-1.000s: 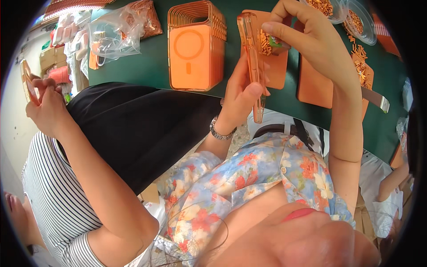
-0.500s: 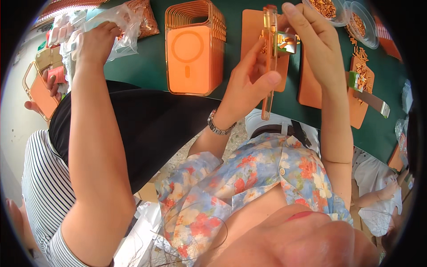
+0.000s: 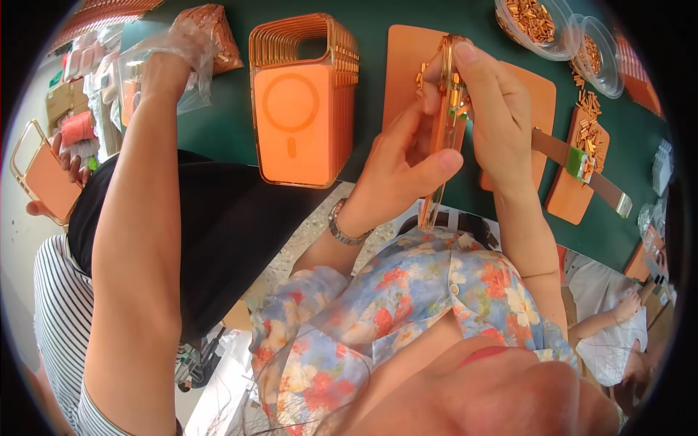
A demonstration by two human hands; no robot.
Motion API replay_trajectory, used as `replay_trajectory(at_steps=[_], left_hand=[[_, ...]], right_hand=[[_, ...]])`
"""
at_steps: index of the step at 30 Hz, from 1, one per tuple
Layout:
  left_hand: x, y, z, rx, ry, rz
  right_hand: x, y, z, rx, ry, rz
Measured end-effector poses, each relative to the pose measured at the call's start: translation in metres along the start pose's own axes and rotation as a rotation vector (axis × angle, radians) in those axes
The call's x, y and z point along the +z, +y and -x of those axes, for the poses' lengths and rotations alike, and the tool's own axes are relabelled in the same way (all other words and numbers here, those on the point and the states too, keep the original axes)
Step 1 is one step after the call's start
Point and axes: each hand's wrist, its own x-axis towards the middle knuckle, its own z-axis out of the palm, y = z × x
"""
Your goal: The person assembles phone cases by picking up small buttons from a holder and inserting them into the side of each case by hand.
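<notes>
Your left hand (image 3: 396, 171) grips a clear orange phone case (image 3: 440, 138), edge-on in the upper middle of the frame, your right hand (image 3: 502, 116) pinching its top end; left of it, a row of cases (image 3: 297, 138) stands on the green bench (image 3: 225, 134); copper-coloured pieces (image 3: 529, 20) lie at upper right

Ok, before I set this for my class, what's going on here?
At a green table, a person's left hand holds an orange case edge-on, with the right hand at its upper part. A stack of similar cases stands to the left; small gold pieces sit in clear tubs at the upper right and lie nearby. At far left, a co-worker holds another case, the other hand at a plastic bag.
</notes>
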Motion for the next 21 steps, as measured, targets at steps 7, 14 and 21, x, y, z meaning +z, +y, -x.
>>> replay_trajectory(at_steps=[7,14,21], left_hand=[[-0.006,0.004,-0.012,-0.048,-0.004,-0.031],[-0.005,0.005,-0.012,0.057,0.026,-0.096],[-0.044,0.052,-0.013,0.284,0.286,-0.540]], right_hand=[[0.000,0.002,-0.011,0.014,-0.024,0.007],[-0.007,-0.008,-0.023,0.211,-0.010,-0.149],[-0.033,-0.002,-0.035,-0.162,0.364,0.282]])
